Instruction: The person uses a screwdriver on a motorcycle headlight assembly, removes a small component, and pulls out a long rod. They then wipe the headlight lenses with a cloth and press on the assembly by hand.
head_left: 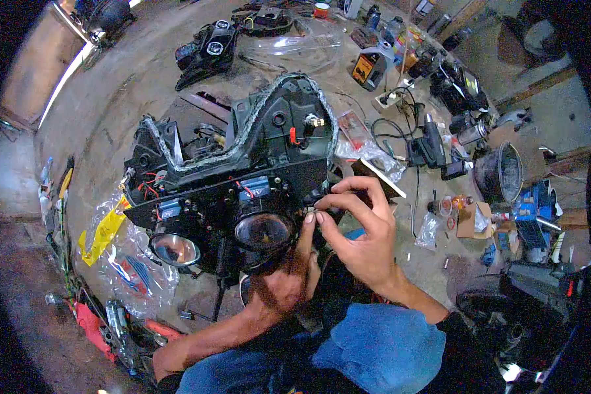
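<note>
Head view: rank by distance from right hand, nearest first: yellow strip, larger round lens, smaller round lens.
From the right hand:
1. Larger round lens: to its left, on the near side of the black assembly.
2. Smaller round lens: farther left, same assembly.
3. Yellow strip: farthest left, beyond the assembly's end.
</note>
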A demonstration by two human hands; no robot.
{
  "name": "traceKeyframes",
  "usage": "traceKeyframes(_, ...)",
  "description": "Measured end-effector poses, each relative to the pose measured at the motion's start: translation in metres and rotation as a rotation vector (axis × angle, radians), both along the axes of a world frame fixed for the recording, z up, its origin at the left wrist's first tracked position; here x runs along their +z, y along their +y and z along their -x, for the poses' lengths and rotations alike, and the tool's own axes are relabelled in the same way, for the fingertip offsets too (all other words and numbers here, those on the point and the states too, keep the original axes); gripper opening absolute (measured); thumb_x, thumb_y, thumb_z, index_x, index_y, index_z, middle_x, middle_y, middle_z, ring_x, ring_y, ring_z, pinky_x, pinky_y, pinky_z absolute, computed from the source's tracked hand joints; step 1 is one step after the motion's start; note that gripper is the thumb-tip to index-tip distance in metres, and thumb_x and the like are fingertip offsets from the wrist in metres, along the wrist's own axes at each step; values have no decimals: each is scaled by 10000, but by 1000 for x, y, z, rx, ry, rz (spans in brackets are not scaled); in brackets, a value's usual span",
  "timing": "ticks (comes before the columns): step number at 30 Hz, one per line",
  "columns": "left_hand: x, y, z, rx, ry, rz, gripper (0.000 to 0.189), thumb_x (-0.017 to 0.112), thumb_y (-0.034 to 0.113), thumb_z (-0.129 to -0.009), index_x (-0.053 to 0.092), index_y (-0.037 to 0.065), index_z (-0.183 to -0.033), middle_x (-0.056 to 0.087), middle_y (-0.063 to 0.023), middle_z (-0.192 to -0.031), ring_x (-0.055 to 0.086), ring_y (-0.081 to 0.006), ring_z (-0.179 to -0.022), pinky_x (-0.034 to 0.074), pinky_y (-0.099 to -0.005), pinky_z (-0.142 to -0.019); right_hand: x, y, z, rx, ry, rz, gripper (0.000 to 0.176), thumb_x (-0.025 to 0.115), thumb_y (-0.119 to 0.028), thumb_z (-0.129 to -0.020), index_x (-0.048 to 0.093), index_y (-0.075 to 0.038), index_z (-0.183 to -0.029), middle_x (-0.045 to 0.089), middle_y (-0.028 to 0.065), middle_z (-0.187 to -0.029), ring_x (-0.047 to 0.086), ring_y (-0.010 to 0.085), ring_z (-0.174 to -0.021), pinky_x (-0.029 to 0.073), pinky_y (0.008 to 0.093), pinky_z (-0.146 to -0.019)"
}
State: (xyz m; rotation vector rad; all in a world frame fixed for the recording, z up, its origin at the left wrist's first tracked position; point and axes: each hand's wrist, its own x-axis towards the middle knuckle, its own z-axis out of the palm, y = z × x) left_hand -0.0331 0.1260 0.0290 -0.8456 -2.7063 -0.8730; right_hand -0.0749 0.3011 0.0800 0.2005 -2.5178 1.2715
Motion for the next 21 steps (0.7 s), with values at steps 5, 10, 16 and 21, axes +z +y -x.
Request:
traceKeyframes(5, 7, 0, 2, 12, -17, 48, 729, 633, 130, -950, 330, -22, -1596, 566, -197, -1476, 648, -355, -1202, 456, -488, -1094, -4, -4, -1, -39, -12, 48, 205, 801, -34, -822, 742, -30, -1018, 642, 119, -1095, 665, 232, -960, 536, 335, -843)
traceKeyframes(10, 1, 0, -1, -18, -155, -101, 745, 625, 98, -954, 294, -14, -1613, 562, -227, -1471, 622, -388, -1259, 439, -495, -1115, -7, -8, -4, -31, -30, 71, 205, 771, -48, -855, 712, -28, -1050, 651, 132, -1084, 680, 270, -988, 547, 362, -865)
traceKeyframes(16, 4, 0, 7, -40, -83, -135, 735, 607, 76, -963, 288, 6, -1621, 563, -247, -1459, 586, -417, -1305, 416, -515, -1135, -6, -12, -5, -51, -87, 171, 219, 746, -50, -875, 689, -11, -1083, 652, 142, -1101, 680, 290, -1022, 543, 372, -898)
traceKeyframes(21, -2, -1, 4, -26, -90, -141, 727, 599, 75, -967, 288, 14, -1622, 554, -247, -1472, 570, -424, -1325, 401, -528, -1145, -12, -10, -6, -49, -109, 213, 221, 741, -54, -877, 686, -4, -1085, 648, 142, -1097, 674, 280, -1025, 538, 364, -896)
